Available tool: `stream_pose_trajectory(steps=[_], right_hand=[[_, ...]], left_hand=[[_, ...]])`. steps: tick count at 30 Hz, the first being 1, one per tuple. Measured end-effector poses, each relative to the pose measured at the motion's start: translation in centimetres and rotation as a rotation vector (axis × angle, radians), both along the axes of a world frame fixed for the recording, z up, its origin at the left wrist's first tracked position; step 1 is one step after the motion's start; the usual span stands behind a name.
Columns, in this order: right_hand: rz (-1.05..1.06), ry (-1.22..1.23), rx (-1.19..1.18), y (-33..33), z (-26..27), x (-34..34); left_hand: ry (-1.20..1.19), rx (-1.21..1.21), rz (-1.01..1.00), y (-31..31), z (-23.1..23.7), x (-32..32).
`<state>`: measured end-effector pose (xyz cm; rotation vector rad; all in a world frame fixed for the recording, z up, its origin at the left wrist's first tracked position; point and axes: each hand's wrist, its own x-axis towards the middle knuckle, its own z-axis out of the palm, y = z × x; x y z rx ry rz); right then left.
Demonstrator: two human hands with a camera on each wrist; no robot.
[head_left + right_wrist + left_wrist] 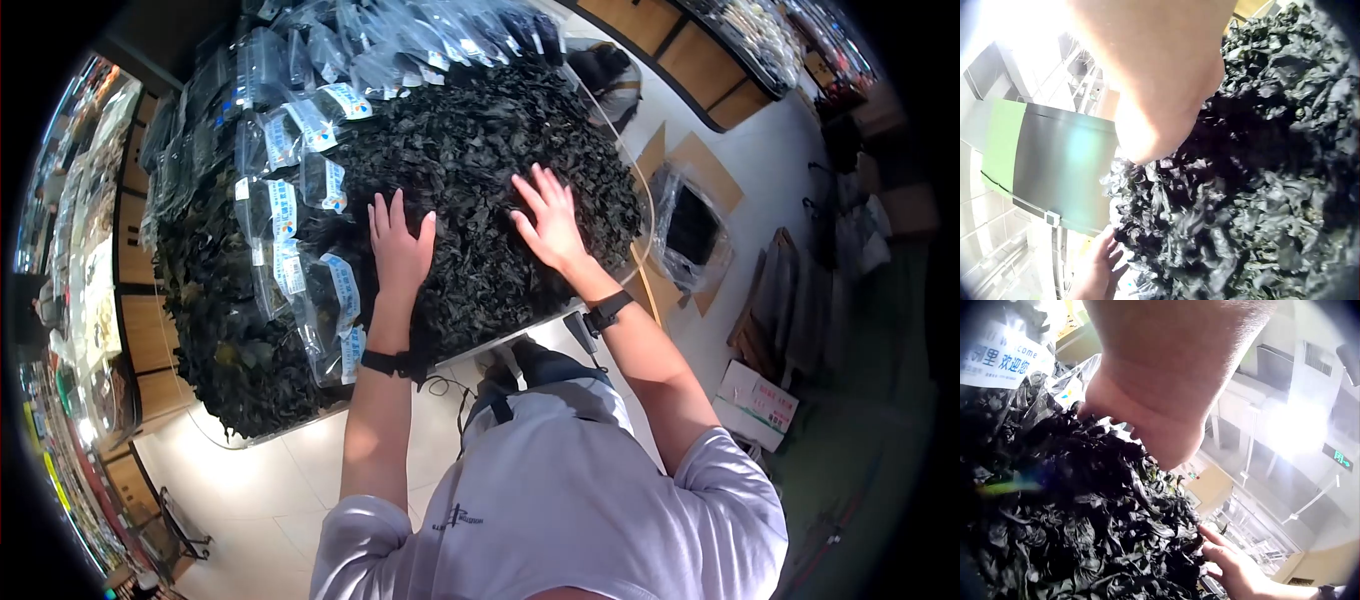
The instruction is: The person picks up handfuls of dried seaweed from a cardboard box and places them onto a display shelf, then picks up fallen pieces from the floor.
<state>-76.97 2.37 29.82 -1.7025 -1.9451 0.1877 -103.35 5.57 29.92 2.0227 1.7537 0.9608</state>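
Note:
A broad heap of dark, crinkled dried seaweed (480, 130) fills a large clear-edged bin (650, 215). My left hand (400, 248) rests on the heap near its middle, fingers extended and thumb apart. To the right of it, my right hand (551, 222) lies on the seaweed with its fingers spread. Neither hand grips anything. In the left wrist view, the left fingertips are largely hidden behind the hand's heel. Just left of the left hand, labelled clear plastic bags (340, 285) lie in a column on the heap.
More filled plastic bags (400, 35) are piled along the far side. Another person (610, 80) is low beside the bin's far right corner. An opened cardboard box with a plastic liner (700, 220) and a white carton (755, 405) stand on the floor at right. Display shelves (100, 290) line the left.

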Motion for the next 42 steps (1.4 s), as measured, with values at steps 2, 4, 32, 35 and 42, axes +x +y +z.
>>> stream_pose_trajectory(steps=[2, 4, 32, 35, 42], right_hand=[[0.137, 0.279, 0.012, -2.0, -0.5, 0.8], [0.145, 0.279, 0.001, -4.0, -0.6, 1.3], [-0.856, 1.114, -0.256, -59.7, -10.8, 40.4], [-0.884, 1.140, -0.355, -62.6, -11.1, 44.1], [-0.762, 1.084, -0.721, -67.8, -15.5, 52.4]], left_hand=[[0.010, 0.073, -0.019, -1.6, 0.2, 0.8], [-0.001, 0.100, -0.099, -2.9, 0.4, 1.7], [0.115, -0.610, -0.853, -36.9, -9.2, 38.2], [0.101, -0.610, -0.903, -38.3, -10.2, 43.5], [-0.419, -1.462, -0.518, -36.9, -13.0, 56.0]])
